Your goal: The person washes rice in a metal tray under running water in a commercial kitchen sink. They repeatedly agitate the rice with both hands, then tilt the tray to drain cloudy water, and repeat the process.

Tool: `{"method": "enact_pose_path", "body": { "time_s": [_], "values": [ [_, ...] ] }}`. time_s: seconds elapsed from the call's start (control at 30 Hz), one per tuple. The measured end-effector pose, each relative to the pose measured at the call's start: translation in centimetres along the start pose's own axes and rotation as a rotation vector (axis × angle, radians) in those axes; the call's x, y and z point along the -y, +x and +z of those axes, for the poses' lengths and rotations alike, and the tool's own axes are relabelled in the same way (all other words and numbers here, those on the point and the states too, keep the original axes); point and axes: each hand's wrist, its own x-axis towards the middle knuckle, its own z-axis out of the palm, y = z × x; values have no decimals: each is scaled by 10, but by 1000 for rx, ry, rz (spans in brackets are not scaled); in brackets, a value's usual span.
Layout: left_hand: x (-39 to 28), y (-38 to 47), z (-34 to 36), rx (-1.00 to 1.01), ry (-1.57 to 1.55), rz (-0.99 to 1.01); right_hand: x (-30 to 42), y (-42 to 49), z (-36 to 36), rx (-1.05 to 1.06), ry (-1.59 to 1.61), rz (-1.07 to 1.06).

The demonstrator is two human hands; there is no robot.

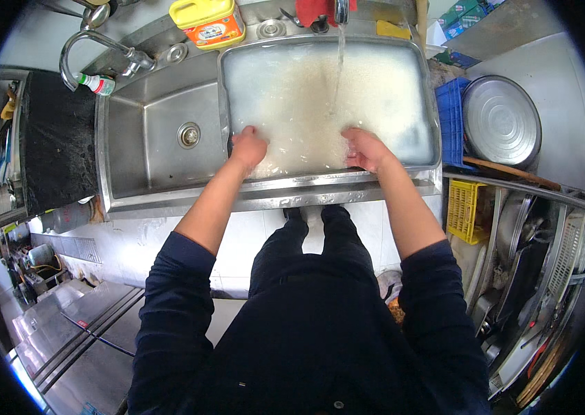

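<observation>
A large rectangular metal tub sits over the right side of the sink, filled with cloudy whitish water. A paler, yellowish mass shows under the surface, too blurred to name. My left hand is curled at the water near the tub's front left; its fingertips are hidden. Near the front rim on the right, my right hand touches the splashing water, fingers bent and apart, with nothing visible between them. From the faucet at the back, a stream of water runs into the tub.
Left of the tub is a steel sink basin with a drain. Behind stand a yellow-lidded container, a curved faucet and a spray bottle. On the right are a blue crate, a round metal lid and a yellow basket.
</observation>
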Motion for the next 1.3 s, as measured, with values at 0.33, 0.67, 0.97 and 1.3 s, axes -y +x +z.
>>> {"method": "enact_pose_path", "body": {
  "time_s": [0.33, 0.67, 0.97, 1.3],
  "values": [
    [-7, -18, -42, 222, 53, 16, 14, -25, 0, -94, -451, -137],
    [-16, -21, 5, 305, -695, -80, -9, -3, 43, 221, 245, -149],
    [-12, -36, -41, 61, -512, -143, 0, -24, 14, -82, -219, -254],
    [28, -37, -2, -108, -837, -26, -7, -25, 55, 164, -172, -346]
  ]
}}
